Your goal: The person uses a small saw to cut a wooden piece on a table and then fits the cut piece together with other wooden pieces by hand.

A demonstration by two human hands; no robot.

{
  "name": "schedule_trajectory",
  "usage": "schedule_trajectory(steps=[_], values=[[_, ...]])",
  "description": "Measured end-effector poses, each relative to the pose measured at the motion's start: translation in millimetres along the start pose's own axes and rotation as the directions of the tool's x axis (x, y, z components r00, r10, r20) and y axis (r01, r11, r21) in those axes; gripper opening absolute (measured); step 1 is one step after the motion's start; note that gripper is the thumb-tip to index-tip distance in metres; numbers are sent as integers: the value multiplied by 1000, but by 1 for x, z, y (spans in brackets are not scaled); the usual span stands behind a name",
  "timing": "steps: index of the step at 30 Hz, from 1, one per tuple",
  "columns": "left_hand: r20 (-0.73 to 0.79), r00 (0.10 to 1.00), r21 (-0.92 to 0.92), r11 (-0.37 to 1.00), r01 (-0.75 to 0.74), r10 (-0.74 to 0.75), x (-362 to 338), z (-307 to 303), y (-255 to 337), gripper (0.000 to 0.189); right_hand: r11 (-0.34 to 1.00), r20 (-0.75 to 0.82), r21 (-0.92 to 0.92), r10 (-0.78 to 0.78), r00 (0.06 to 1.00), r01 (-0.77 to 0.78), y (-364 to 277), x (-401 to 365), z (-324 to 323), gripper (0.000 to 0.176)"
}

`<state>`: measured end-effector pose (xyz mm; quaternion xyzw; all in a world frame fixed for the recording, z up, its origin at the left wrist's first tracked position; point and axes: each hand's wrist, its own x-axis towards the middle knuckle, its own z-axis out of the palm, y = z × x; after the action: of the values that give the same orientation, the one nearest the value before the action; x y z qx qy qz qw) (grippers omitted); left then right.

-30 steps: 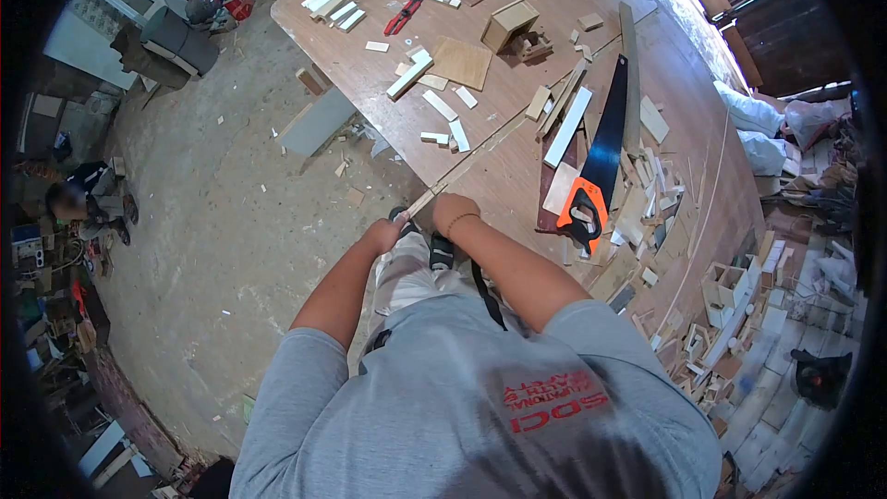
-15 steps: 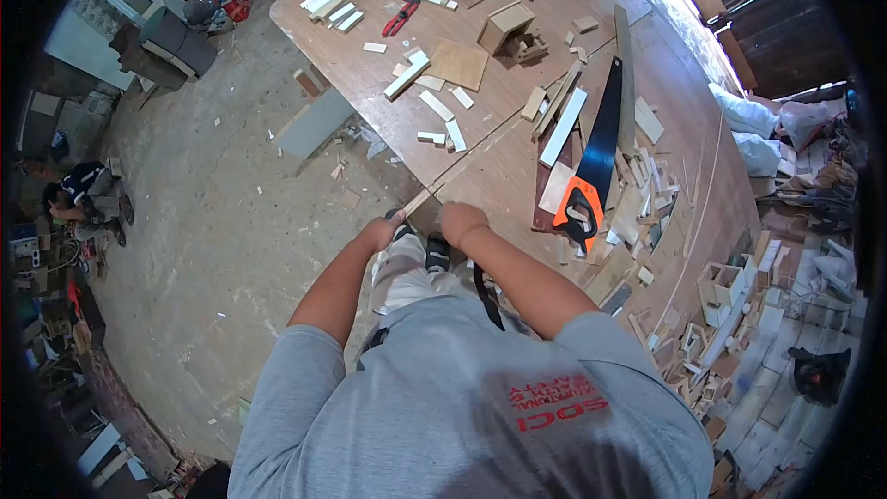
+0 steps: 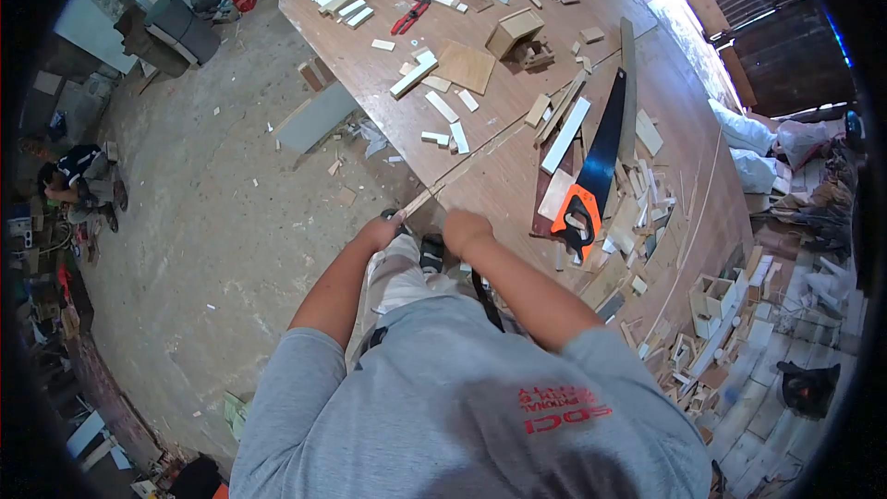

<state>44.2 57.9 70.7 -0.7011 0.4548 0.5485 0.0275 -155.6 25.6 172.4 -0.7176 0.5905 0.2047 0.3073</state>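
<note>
At the table's near corner, my left hand [image 3: 382, 231] is closed round the end of a thin wooden strip [image 3: 420, 200]. The strip runs up and to the right onto the brown tabletop [image 3: 499, 189]. Just right of it, my right hand [image 3: 467, 231] is closed in a fist. A thin dark line, perhaps a narrow blade, reaches from this fist toward the strip at the table edge; what the fist holds is mostly hidden. A handsaw [image 3: 596, 171] with an orange and black handle lies on the table to the right, apart from both hands.
White and bare wood offcuts [image 3: 442, 107], red-handled pliers [image 3: 411, 14] and a small wooden box [image 3: 514, 31] lie on the table. A grey board [image 3: 317, 118] is beside the table's left edge. Another person [image 3: 81, 183] sits at far left. Scrap wood [image 3: 711, 314] is piled at right.
The right fist has shifted slightly right and down, away from the table edge. The left hand stays on the strip. The whole view has tilted a little.
</note>
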Motion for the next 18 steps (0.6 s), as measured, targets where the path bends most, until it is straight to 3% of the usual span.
schedule_trajectory(steps=[2,5,7,10,12,18], values=[[2,1000,2,1000,1,-1,-4,1,0,81,998,30,-46,-47,998,49,-13,29,-2,25],[-56,998,-8,1000,-27,27,-17,-5,12,78,996,11,-94,-3,1000,5,-24,45,-6,24],[-3,1000,26,999,-26,26,-17,-8,12,79,974,94,-187,-110,989,126,-15,16,-15,27],[-42,998,19,999,-39,40,-2,2,1,81,999,84,-40,-14,996,17,2,-36,-13,28],[-43,997,1,998,-57,57,-5,3,3,82,998,-30,22,60,998,-59,10,-52,-11,30],[-41,999,-21,1000,-10,9,-3,4,-3,85,994,29,-88,-57,998,59,-14,27,-2,24]])
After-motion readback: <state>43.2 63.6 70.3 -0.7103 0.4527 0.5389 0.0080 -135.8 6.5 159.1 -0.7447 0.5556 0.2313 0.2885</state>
